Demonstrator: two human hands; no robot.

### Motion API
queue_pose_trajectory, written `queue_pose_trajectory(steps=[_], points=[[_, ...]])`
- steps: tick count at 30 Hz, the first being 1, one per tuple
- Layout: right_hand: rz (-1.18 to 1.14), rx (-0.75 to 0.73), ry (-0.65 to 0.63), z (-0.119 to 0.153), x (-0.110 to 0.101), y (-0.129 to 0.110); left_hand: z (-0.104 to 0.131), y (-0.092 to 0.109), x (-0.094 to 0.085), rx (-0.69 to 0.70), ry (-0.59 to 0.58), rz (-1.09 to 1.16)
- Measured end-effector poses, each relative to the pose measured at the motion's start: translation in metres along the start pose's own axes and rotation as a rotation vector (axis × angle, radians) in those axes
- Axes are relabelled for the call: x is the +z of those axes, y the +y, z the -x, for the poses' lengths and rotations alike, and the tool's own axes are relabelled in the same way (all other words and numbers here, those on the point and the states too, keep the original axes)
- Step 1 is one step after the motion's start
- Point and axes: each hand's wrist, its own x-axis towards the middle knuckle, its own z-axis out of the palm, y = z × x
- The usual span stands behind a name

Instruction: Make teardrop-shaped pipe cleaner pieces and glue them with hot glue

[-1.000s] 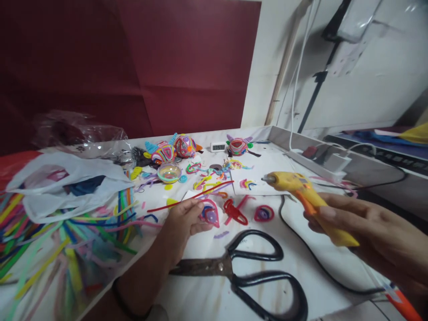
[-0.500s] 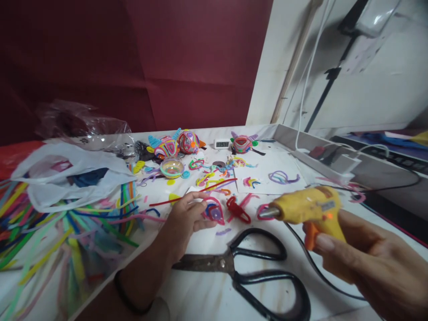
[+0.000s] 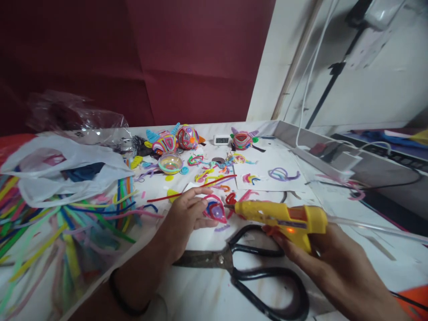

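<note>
My left hand point(image 3: 187, 218) pinches a pink-edged pipe cleaner shape point(image 3: 215, 208) with blue and purple coils inside, held just over the table. Wrapped in my right hand point(image 3: 331, 254) is a yellow glue gun point(image 3: 281, 215) with a lit orange light and a clear glue stick point(image 3: 374, 228) in its back. The gun's nozzle points left, close to the right edge of the pink shape; whether they touch I cannot tell. Behind the nozzle lies a red pipe cleaner piece point(image 3: 230, 199), partly hidden. Large black-handled scissors point(image 3: 214, 258) lie below both hands.
A pile of colourful pipe cleaners point(image 3: 67, 236) and a white plastic bag point(image 3: 67, 169) fill the left. Decorated balls point(image 3: 189, 136), a clear bowl point(image 3: 170, 164) and a small digital clock point(image 3: 221, 140) stand at the back. A power strip point(image 3: 321, 166) runs along the right edge.
My right hand has brought the glue gun leftward, and its nozzle is now beside the pink shape. My left hand has stayed in nearly the same place with its hold.
</note>
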Motion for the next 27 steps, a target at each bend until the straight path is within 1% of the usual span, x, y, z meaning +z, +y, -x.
queue_pose_trajectory(steps=[2,5,9,13,16,21,24,27], points=[[-0.012,-0.077,-0.053,-0.001,-0.001,0.002,0.0,0.0,0.0,0.001,0.002,-0.012],[-0.022,-0.122,-0.051,-0.001,0.001,0.004,0.0,0.0,0.0,-0.008,0.004,-0.027],[0.013,-0.138,-0.045,-0.002,0.006,0.005,0.001,-0.001,0.001,-0.018,-0.006,-0.033],[-0.007,-0.124,-0.082,-0.005,0.009,0.002,0.002,0.0,0.002,-0.02,-0.005,-0.03],[0.043,-0.114,-0.094,-0.004,0.007,0.007,0.003,0.002,0.003,-0.017,-0.01,-0.022],[0.052,-0.021,-0.158,0.003,0.007,0.025,0.004,0.004,0.004,-0.016,-0.018,0.016],[-0.09,0.078,-0.133,0.002,0.013,0.024,0.004,0.004,0.005,-0.012,-0.018,0.029],[-0.287,0.223,-0.057,0.0,0.02,0.014,0.005,0.005,0.006,-0.004,-0.021,0.013]])
